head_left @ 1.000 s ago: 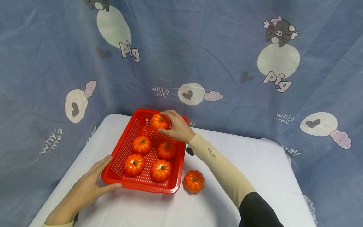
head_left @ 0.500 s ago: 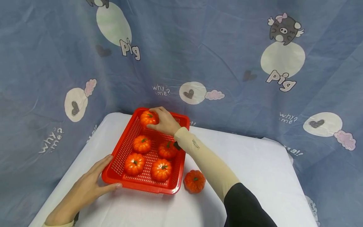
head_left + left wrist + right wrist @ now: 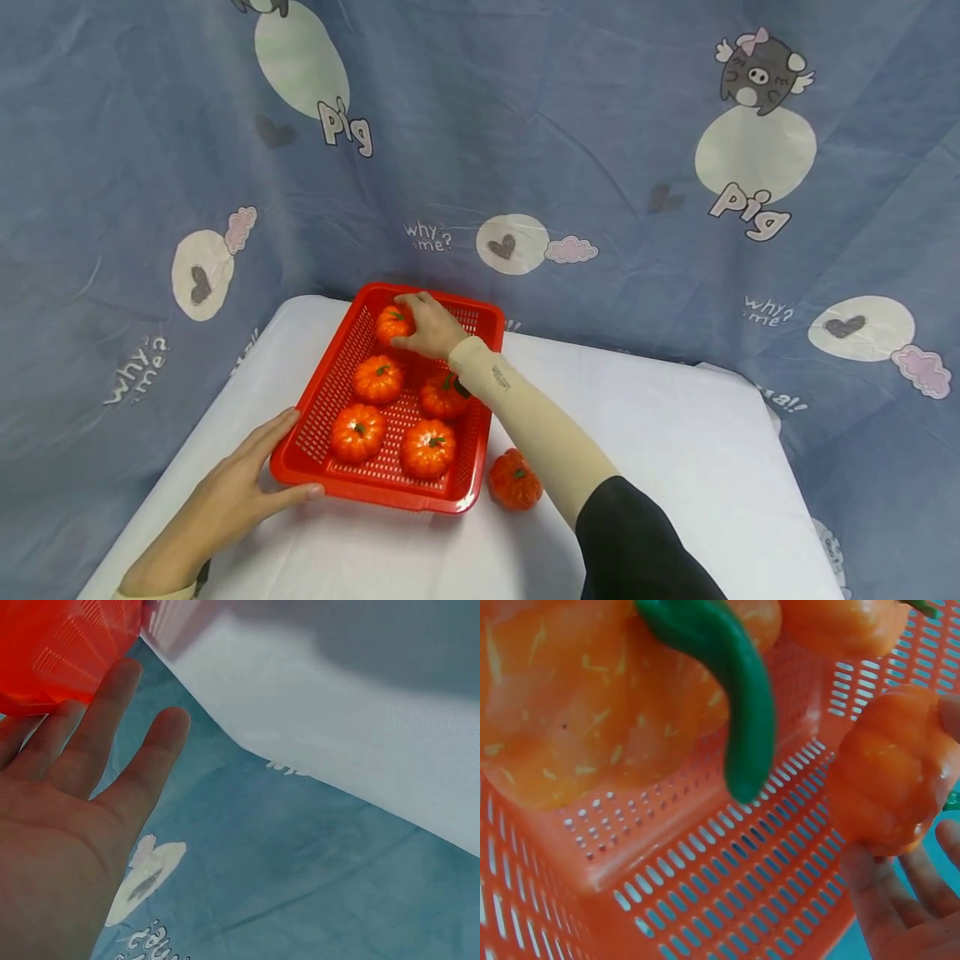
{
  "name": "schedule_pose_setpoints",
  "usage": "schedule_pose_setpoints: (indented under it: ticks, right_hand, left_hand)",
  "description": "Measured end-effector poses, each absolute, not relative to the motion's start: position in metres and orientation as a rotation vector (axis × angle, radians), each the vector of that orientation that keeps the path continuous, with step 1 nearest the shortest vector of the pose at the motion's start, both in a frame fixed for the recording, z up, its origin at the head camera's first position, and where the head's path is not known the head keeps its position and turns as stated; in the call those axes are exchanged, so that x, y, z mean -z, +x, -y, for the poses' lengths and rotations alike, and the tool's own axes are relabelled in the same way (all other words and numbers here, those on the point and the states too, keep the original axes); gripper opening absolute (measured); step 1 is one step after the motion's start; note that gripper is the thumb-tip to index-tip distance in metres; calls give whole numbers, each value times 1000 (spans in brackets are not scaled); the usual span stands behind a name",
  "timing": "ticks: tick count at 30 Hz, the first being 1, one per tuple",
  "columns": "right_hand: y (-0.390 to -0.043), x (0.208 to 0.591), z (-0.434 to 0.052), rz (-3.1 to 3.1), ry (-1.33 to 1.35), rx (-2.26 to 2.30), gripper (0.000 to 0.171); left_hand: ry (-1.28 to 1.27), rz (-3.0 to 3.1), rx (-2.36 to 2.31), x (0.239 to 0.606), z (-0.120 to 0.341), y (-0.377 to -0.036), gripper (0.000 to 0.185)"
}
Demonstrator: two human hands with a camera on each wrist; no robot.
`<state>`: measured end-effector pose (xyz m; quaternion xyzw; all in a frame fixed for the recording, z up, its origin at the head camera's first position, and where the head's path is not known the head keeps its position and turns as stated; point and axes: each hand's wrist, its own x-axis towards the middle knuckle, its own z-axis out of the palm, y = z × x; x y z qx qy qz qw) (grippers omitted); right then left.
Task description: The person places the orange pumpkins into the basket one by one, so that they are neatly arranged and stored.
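A red mesh basket [image 3: 315,400] lies on a white-covered table [image 3: 675,433]. My right hand [image 3: 422,323] grips a small orange pumpkin [image 3: 392,322] over the basket's far left corner. In the right wrist view the fingers [image 3: 900,907] curl under that pumpkin [image 3: 892,772] just above the mesh [image 3: 705,892]. Several more pumpkins lie in the basket, among them two near ones [image 3: 357,433] [image 3: 427,447]. My left hand [image 3: 243,487] rests flat against the basket's near left corner, its straight fingers [image 3: 112,712] touching the red rim [image 3: 60,645].
One more pumpkin [image 3: 515,481] sits on the table right of the basket, beside my right forearm. A blue cartoon-printed cloth [image 3: 562,150] hangs behind and drapes round the table. The table's left edge runs close to my left hand.
My right hand has carried its pumpkin leftward from the basket's far middle to the far left corner and lower. The left hand and basket have stayed put.
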<state>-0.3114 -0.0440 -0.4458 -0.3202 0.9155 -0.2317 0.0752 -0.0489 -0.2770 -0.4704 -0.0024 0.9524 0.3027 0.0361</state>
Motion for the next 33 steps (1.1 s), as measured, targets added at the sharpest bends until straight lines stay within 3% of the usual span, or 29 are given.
schedule_pose_setpoints:
  ticks: [33]
  right_hand:
    - [-315, 473, 56, -2631, -913, 501, 65]
  left_hand:
    - [-9, -2933, -892, 470, 276, -49, 119]
